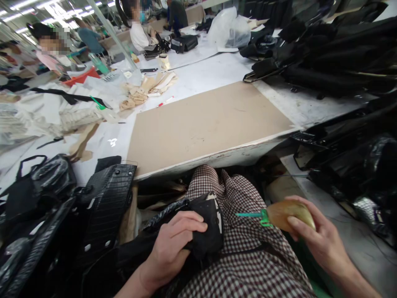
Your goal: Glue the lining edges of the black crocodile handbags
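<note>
My left hand [173, 244] grips a black bag piece [206, 225] on my lap, its fingers lying over the dark fabric and the thumb underneath. Pale material shows along the piece's right edge. In my right hand [319, 236] is an amber squeeze bottle [290, 214], held between thumb and fingers. The bottle has a green collar and a thin teal nozzle that points left toward the black piece, a short way apart from it. Checked cloth [245, 223] covers my lap beneath both.
A brown board [211, 120] lies on the white table ahead. Black crocodile-textured bag parts [108, 203] are heaped at the left, more black pieces [341, 54] at the right. Tan scraps [145, 89] and a clear plastic bag [229, 29] sit farther back. People work beyond.
</note>
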### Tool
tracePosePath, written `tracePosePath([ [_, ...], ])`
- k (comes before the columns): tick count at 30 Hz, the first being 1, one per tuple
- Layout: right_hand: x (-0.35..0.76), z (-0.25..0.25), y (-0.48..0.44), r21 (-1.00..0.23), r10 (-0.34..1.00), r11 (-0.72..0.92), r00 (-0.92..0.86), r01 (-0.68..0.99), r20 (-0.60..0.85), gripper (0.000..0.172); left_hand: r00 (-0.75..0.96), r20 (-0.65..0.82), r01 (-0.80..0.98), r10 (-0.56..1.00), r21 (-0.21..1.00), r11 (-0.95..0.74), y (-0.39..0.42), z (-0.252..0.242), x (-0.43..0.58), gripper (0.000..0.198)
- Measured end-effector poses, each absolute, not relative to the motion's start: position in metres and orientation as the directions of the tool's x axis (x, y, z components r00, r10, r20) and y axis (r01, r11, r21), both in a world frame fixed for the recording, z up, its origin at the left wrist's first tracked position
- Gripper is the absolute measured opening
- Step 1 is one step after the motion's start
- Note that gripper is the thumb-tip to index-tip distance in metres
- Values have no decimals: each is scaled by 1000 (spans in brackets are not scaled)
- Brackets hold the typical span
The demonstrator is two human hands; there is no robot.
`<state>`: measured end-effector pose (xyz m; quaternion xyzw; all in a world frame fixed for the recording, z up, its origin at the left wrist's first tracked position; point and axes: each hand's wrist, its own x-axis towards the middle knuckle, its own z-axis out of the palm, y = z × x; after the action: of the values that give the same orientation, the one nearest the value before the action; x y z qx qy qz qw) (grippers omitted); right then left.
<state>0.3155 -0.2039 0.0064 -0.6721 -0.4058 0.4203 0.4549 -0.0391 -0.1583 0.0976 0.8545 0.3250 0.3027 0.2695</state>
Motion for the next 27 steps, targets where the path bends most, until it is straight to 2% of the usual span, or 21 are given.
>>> tracePosePath([
  [3,301,7,-182,-959,953,-254,200,127,-226,48,501,291,334,815,804,-492,-160,87,-46,49],
  [8,281,6,-153,-968,972,-218,117,126,-204,46,358,235,250,904,909,-335,-153,80,-63,51],
  [13,275,1,-136,-968,980,-189,89,167,-176,46,354,219,200,909,932,-303,-146,82,-69,33],
  [18,270,-2,-121,-961,986,-166,52,222,-159,47,401,261,154,878,926,-345,-148,84,-65,15],
  [27,271,-2,-109,-943,991,-122,-13,309,-133,49,463,269,147,844,916,-373,-146,89,-61,21],
])
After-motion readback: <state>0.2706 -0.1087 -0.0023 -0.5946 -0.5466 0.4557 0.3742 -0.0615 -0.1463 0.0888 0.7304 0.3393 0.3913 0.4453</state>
